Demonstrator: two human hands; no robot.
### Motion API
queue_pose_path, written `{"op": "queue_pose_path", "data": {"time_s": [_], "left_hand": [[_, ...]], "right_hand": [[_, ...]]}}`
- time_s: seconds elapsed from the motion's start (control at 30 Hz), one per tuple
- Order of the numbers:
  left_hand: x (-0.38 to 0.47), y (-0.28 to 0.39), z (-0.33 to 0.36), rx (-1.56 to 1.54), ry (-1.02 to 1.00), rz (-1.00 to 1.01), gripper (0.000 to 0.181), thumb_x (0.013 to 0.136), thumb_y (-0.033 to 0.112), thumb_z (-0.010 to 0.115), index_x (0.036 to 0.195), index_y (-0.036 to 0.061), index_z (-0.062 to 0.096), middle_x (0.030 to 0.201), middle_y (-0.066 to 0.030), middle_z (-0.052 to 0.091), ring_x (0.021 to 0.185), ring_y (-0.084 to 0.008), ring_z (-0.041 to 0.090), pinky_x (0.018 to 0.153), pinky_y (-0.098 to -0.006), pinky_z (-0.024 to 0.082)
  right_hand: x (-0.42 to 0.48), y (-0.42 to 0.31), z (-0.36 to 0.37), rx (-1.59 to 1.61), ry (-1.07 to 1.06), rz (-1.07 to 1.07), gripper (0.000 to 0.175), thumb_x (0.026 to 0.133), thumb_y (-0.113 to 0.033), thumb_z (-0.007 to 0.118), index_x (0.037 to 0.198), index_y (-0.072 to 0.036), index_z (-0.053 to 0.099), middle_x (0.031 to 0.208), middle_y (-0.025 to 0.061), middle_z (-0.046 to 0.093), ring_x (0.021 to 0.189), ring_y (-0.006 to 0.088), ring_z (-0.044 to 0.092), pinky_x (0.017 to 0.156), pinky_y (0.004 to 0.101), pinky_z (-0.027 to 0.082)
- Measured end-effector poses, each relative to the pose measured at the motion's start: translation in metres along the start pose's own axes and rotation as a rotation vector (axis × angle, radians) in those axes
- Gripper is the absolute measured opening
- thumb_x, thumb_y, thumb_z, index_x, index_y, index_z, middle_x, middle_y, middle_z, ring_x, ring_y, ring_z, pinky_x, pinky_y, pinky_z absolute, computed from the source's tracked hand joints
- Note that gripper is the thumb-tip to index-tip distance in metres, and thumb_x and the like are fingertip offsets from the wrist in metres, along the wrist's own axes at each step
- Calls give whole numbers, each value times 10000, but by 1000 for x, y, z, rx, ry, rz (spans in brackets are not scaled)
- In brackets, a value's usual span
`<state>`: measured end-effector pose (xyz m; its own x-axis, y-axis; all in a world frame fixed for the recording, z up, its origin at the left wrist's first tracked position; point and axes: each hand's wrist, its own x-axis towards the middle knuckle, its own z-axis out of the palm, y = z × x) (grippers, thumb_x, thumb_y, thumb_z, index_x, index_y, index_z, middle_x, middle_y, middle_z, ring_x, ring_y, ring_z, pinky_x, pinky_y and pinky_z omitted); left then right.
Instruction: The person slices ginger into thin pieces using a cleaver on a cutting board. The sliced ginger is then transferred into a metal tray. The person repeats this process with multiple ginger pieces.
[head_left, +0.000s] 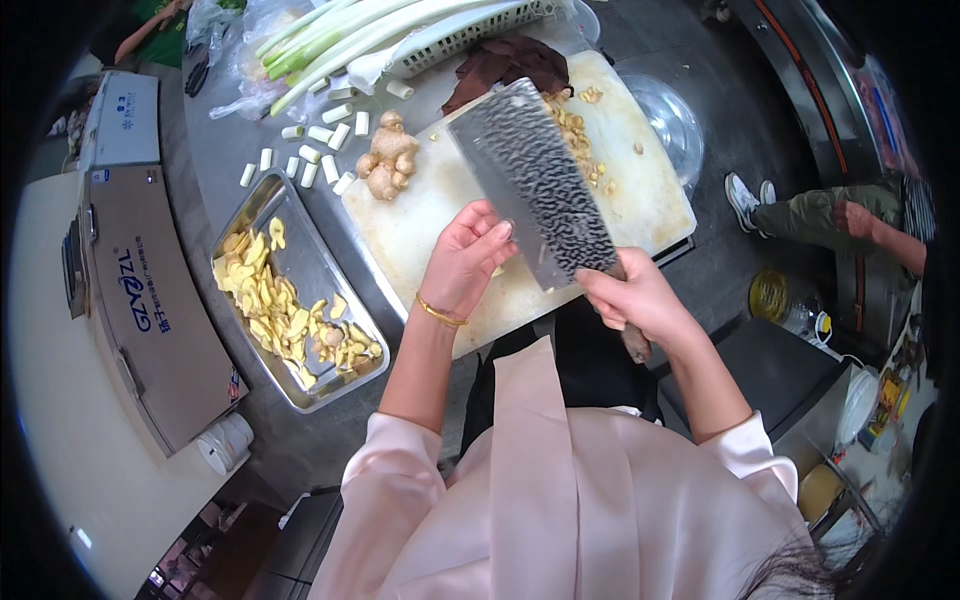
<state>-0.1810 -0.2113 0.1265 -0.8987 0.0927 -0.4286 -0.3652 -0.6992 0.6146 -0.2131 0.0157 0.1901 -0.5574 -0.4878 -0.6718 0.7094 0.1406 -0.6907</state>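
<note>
My right hand (630, 296) is closed around the handle of a Chinese cleaver (536, 187). Its broad, dappled blade is raised over a white cutting board (645, 210), pointing away from me. Close to the blade's left edge, my left hand (472, 251) has its fingers curled and its thumb near the fingertips; whether anything small is between them is unclear. A pale yellow piece of ginger (498, 271) shows partly beneath that hand. Whole ginger root (388, 157) rests at the board's far left corner. Brown ginger peelings or scraps (574, 135) lie behind the blade, which hides part of them.
To the left, a steel tray (315, 262) holds sliced ginger (277, 307). Cut scallion pieces (330, 169) and long scallions (360, 45) lie beyond it. A dark cloth (510, 64) touches the board near a white plastic basket (465, 41). A metal bowl (664, 124) sits right. Other people stand nearby.
</note>
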Motion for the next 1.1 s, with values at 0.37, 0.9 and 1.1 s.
{"op": "queue_pose_path", "data": {"time_s": [0.37,0.9,1.1], "left_hand": [[24,-3,30,29,-181,-63,264,964,112,561,1218,50,524,1137,-48,608,1059,-131,578,911,-306,491],[46,-8,9,1894,24,654,477,686,149,815,1104,109,588,1003,-101,578,919,-264,558,856,-367,468],[58,-2,14,1949,-83,110,520,671,213,817,1118,119,569,1109,-160,544,1050,-358,508,934,-403,431]], "right_hand": [[-34,5,-27,122,152,8,271,915,-108,595,675,-65,476,525,-21,450,375,42,345,346,224,266],[-50,26,-46,19,324,-58,289,917,-120,591,660,-86,462,517,-28,449,382,38,342,357,224,280],[-54,33,-44,17,336,-50,272,917,-118,584,676,-79,464,534,-25,455,393,38,347,365,224,285]]}}
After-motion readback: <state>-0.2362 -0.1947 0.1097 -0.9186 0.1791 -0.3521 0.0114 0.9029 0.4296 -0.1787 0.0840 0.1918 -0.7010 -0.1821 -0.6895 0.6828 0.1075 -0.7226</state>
